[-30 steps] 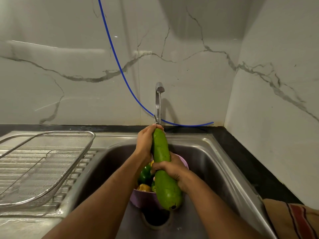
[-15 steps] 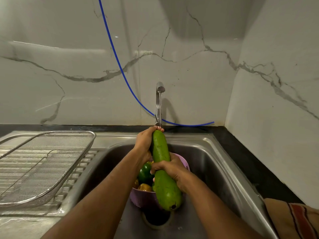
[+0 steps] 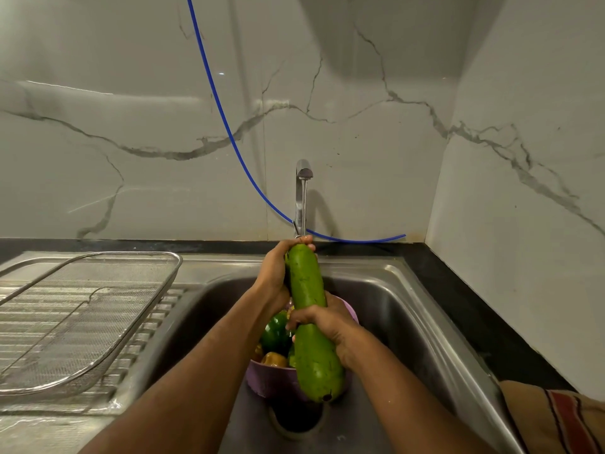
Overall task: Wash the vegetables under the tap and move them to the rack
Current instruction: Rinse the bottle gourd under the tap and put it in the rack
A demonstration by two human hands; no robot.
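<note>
Your wire-mesh steel draining rack (image 3: 85,309) on the ribbed drainboard at the left holds nothing, so by the look of it no vegetable has been moved over yet. Your left hand (image 3: 275,273) is wrapped around the upper end of the long pale-green bottle gourd (image 3: 309,319), right under the chrome tap (image 3: 302,194), whose stream is running onto it. Your right hand (image 3: 324,326) grips the gourd's middle. Below it, the round purple plastic bowl (image 3: 268,381) in the stainless steel sink (image 3: 409,322) has a green capsicum (image 3: 275,334) and an orange-yellow one (image 3: 273,358) in it, apparently awaiting their wash. So I judge you early on: one vegetable rinsing, the rest to do. Behind, a white veined marble wall (image 3: 131,126) carries a thin blue hose (image 3: 216,93); a striped brown cloth (image 3: 553,417) lies at the far right.
</note>
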